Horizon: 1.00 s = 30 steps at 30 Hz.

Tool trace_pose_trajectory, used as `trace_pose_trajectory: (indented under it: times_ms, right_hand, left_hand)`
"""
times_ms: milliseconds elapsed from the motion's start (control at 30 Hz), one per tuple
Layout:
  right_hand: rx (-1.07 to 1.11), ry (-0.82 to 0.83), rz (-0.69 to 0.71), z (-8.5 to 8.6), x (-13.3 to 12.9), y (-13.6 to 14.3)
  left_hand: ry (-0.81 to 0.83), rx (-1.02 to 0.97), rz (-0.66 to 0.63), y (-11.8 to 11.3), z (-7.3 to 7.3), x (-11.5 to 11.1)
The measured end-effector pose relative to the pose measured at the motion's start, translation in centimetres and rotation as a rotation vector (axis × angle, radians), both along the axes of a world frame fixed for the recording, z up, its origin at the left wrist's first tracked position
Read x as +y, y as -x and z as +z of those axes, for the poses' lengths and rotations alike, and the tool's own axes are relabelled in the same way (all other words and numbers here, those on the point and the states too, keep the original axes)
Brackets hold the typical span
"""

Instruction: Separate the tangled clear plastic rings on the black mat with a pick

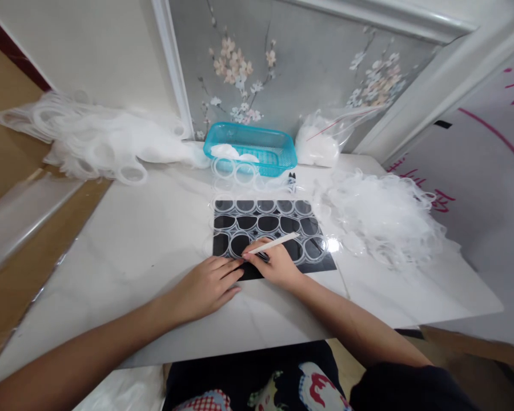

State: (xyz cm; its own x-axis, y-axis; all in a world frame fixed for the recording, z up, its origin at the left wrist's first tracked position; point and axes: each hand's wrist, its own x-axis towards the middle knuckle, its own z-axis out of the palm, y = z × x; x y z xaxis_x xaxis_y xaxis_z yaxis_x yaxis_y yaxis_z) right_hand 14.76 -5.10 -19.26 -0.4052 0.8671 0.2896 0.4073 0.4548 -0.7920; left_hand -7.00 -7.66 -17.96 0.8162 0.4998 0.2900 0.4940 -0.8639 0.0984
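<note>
A black rectangular sheet (291,266) lies on the white table, with rows of clear, white-edged rings (268,223) over it. My left hand (212,282) rests palm down at its lower left edge, fingers stretched out and fingertips on the sheet. Just beside those fingertips, my right hand (276,264) is closed in a pinch around a slim white stick-like tool (278,242). The tool slants up to the right over the rings; its lower end is hidden by my fingers, so I cannot tell what it touches.
Behind the sheet stands a turquoise plastic basket (252,130) with white pieces inside. A clear bag of white material (319,145) is beside it. Heaps of translucent ringed pieces lie at the right (385,220) and left (111,142). Brown cardboard (47,240) lies at the left edge.
</note>
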Motion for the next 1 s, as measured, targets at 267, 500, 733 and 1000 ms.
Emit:
trace_pose_trajectory:
  times_ms: [267,500,733,1000]
  right_hand:
    - [0.025,0.027,-0.004,-0.04,0.33,-0.06]
    - [0.027,0.028,-0.006,0.15,0.3,-0.01]
    - [0.0,-0.013,0.008,0.18,0.06,-0.02]
    - [-0.007,-0.018,0.004,0.02,0.07,-0.03]
  left_hand:
    - [0.018,-0.015,-0.012,0.26,0.11,0.08]
    - [0.047,-0.049,-0.014,0.42,0.01,0.05]
    - [0.044,-0.015,-0.013,0.33,0.12,0.1]
    - [0.035,-0.002,-0.015,0.32,0.29,0.07]
